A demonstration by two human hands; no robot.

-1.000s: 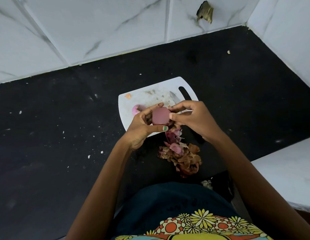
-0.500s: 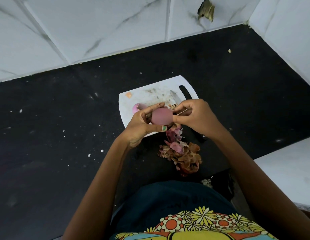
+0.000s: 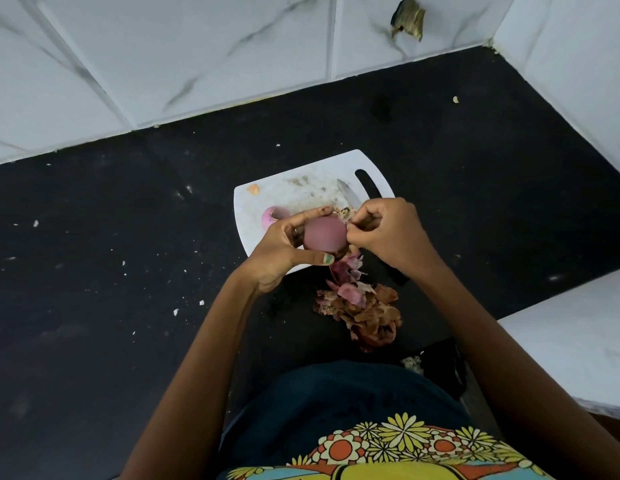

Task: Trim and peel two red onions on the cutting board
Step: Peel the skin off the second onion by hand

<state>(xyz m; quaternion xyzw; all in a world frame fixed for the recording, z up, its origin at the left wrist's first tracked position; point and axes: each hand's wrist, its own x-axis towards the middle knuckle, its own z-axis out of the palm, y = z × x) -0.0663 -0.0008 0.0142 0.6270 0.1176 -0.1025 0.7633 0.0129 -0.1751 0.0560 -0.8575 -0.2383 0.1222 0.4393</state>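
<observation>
Purple-red and smooth, the peeled red onion (image 3: 325,234) is held up in both hands just above the near edge of the white cutting board (image 3: 294,194), which serves as the landmark here. The left hand (image 3: 284,251) cups the onion from the left side, its index finger laid along the top and its thumb, with a green-painted nail, curled under the bottom. The right hand (image 3: 388,233) meets the onion from the right with its fingers bunched tight, the fingertips pinching a thin bit of skin at the onion's upper right edge.

On the cutting board, near its left edge and just behind the left hand's fingers, lies a second onion (image 3: 274,215), pink and pale where it has been cut. A knife (image 3: 349,198) lies on the board's right part, its blade tip pointing to the far side, beside the board's handle slot; the rest of it runs under the right hand. A small orange scrap (image 3: 253,189) sits at the board's far left corner.

Nearer the person than the board, on the black tabletop (image 3: 128,271), a pile of onion peels (image 3: 362,306) is heaped, purple pieces closest to the board and brown dry ones closest to the person. White marbled wall tiles (image 3: 197,46) rise beyond the board.
</observation>
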